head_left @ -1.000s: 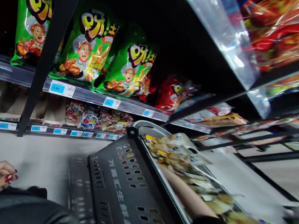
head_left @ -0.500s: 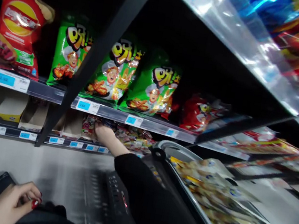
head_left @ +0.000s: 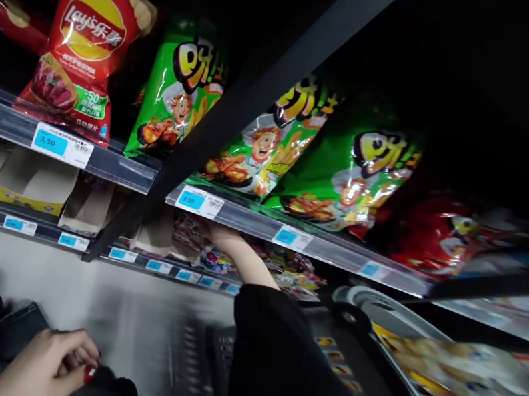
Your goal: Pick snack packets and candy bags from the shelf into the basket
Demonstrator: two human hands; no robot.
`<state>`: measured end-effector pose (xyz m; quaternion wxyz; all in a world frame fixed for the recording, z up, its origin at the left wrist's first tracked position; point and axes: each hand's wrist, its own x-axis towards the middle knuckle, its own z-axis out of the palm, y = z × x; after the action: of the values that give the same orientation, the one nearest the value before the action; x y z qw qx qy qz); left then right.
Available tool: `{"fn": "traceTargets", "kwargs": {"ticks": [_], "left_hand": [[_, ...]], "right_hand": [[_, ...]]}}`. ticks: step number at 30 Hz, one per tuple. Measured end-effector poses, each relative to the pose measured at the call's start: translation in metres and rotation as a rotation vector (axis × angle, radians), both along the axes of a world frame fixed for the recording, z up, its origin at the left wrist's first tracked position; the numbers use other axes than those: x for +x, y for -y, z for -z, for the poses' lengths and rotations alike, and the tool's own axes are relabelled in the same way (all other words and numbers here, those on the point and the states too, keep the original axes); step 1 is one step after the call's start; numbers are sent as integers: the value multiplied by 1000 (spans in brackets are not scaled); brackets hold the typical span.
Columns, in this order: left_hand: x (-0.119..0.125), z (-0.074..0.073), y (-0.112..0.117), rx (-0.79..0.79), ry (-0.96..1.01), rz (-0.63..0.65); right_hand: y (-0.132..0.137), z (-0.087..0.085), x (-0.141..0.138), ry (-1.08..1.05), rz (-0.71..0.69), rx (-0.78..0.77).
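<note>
My right hand (head_left: 231,242), in a black sleeve, reaches into the lower shelf among small colourful snack packets (head_left: 288,272). Its fingers are tucked under the shelf edge and hidden. My left hand (head_left: 47,366), with red nails, rests on dark clothing at the bottom left, its fingers curled in with nothing in them. Green snack bags (head_left: 350,172) stand on the shelf just above my right hand. A red Lay's bag (head_left: 84,53) stands to their left.
A dark grey shopping basket (head_left: 342,366) holding snack packets (head_left: 456,385) sits at the lower right beside my right arm. A black shelf upright (head_left: 238,112) slants across the view. Open cardboard boxes (head_left: 33,183) sit on the lower shelf at left. Pale floor (head_left: 123,316) lies below.
My right arm left the basket and reached into the lower shelf among the small packets. The view swung right and closer to the shelves. My left hand stayed low at the left.
</note>
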<state>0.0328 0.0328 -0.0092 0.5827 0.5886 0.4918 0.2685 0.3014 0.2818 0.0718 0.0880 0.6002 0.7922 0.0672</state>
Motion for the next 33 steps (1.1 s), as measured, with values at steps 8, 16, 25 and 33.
{"fn": "traceTargets", "kwargs": {"ticks": [8, 16, 25, 33], "left_hand": [[-9, 4, 1, -61, 233, -185], [-28, -49, 22, -210, 631, 137], [-26, -63, 35, -187, 686, 187], [-20, -75, 45, -121, 567, 146]], "right_hand": [[119, -65, -38, -353, -229, -112], [186, -83, -117, -870, -369, -317], [196, -83, -117, -967, -330, -217], [202, -86, -118, -1093, -364, -274]]}}
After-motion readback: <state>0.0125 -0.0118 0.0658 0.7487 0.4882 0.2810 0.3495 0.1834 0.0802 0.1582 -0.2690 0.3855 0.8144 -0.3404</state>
